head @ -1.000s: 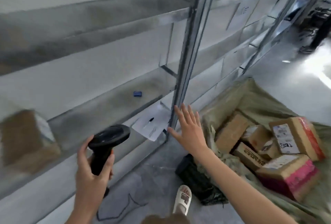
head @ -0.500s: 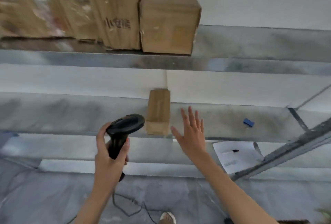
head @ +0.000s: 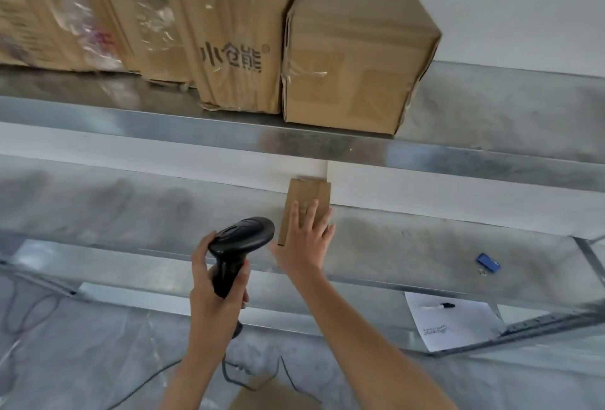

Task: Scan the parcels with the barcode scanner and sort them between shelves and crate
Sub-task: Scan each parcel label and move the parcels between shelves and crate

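While left hand (head: 216, 291) grips scanner (head: 240, 246), right hand (head: 304, 242) seemingly touches parcel (head: 307, 195).

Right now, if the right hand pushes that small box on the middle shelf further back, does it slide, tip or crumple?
The small box lies flat and low on the smooth metal middle shelf, so it probably slides rather than tips. It looks like plain stiff cardboard, so it likely won't crumple under the right hand, whose fingers lie straight on it. It seems light for its size, so an off-centre push may swivel it.
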A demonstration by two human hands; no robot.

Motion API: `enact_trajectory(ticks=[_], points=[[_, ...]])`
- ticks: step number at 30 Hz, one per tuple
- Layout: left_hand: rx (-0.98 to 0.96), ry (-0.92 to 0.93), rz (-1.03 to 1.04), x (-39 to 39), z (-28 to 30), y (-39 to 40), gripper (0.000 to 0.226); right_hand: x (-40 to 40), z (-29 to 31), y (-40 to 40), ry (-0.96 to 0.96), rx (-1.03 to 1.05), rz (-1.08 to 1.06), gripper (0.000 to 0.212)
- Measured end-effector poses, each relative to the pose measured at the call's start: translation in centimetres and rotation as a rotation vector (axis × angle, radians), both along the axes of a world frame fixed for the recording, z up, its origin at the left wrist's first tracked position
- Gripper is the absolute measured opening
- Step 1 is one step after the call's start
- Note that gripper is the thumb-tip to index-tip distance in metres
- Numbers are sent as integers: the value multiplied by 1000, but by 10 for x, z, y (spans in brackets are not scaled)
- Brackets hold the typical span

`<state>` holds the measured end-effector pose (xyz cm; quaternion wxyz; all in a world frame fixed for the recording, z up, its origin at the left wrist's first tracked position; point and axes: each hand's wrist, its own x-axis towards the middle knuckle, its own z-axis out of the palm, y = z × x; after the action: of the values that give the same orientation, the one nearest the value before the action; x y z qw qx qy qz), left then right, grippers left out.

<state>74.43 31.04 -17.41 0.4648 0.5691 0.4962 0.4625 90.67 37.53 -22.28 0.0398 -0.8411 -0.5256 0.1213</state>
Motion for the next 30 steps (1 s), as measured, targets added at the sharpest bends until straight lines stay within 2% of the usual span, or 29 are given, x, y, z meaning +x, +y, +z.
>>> enact_trajectory(ticks=[5, 10, 12, 16, 21, 26, 28, 30], points=[[-16, -23, -43, 8, -7, 28, 63, 9, 3, -11, 71, 66, -56, 88], [-31, -84, -96, 10, -11, 62, 62, 13, -2, -36, 477, 321, -218, 76], [-24, -93, -134, 11, -12, 75, 62, 15, -7, -43, 557, 391, -308, 69], [-33, -92, -202, 11, -15, 96, 62, 17, -11, -40, 524, 363, -376, 70], [-64, -118, -267, 8, -22, 107, 61, 11, -6, -28, 305, 162, -414, 69], [-81, -140, -284, -2, -31, 109, 61, -8, -6, -4, 172, -15, -352, 101], [-81, -143, -290, -8, -32, 107, 61, -10, -8, 1, 122, -77, -340, 103], [-84, -149, -290, -14, -32, 106, 62, -10, -7, 0, 102, -66, -346, 95]])
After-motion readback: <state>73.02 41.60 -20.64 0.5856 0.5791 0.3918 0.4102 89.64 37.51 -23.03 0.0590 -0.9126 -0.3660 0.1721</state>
